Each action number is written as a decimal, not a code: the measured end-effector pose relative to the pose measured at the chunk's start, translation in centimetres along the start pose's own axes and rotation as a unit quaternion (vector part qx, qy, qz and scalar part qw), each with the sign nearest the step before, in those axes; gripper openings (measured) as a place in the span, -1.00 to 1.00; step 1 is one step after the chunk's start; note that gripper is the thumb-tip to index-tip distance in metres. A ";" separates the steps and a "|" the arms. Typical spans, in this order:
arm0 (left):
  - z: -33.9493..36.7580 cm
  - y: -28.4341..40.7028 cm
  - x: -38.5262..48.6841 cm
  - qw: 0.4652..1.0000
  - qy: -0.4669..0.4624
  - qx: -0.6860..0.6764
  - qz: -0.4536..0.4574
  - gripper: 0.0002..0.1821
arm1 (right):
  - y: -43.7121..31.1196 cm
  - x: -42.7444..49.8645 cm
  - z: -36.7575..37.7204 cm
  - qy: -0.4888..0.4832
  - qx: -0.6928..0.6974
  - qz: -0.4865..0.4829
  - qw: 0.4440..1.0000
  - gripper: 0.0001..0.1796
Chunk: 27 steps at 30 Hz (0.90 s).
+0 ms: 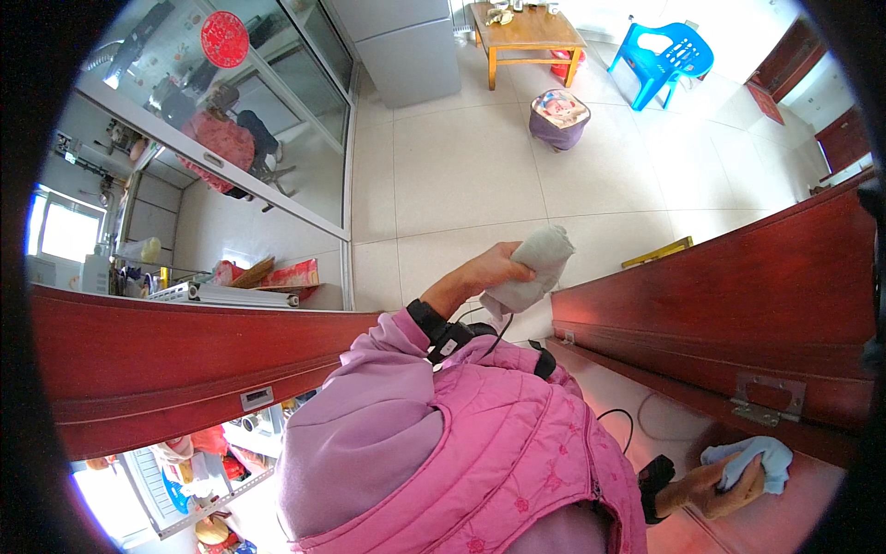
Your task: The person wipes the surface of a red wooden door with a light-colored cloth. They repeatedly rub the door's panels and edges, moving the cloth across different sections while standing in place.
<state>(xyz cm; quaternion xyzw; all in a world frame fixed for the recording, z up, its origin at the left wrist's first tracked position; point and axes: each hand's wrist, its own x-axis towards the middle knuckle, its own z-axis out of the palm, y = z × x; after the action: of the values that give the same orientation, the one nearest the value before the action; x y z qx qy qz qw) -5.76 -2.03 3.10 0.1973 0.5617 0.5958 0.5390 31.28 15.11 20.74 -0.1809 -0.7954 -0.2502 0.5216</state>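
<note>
My left hand [495, 270] grips a folded pale grey cloth [543, 260], held out in front of me over the doorway floor. At the lower right, my right hand [734, 495] is closed around a light blue cloth [758, 457]. That cloth is close to the lower edge of a dark red wooden panel [706, 305]; whether it touches the wood I cannot tell. A metal hinge [767, 398] is fixed on this panel, above the right hand. Black straps with a cable circle both wrists.
To my left runs a red wooden door jamb [208, 339] with a metal strike plate [257, 398]. Ahead, a purple stool [559, 128], a blue plastic chair [661, 59] and a wooden table [529, 31] stand on tiles. A person [221, 142] sits behind a glass sliding door [291, 90].
</note>
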 end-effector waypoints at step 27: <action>0.3 0.8 2.6 0.997 -0.047 -0.053 -0.035 -0.43 | -0.1 0.0 0.0 -0.006 0.005 -0.008 1.000 -0.73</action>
<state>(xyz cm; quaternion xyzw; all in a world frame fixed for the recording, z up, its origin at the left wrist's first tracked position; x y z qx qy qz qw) -6.69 0.53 2.94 0.1768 0.5103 0.5955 0.5948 31.21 14.98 20.75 -0.1737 -0.8011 -0.2495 0.5156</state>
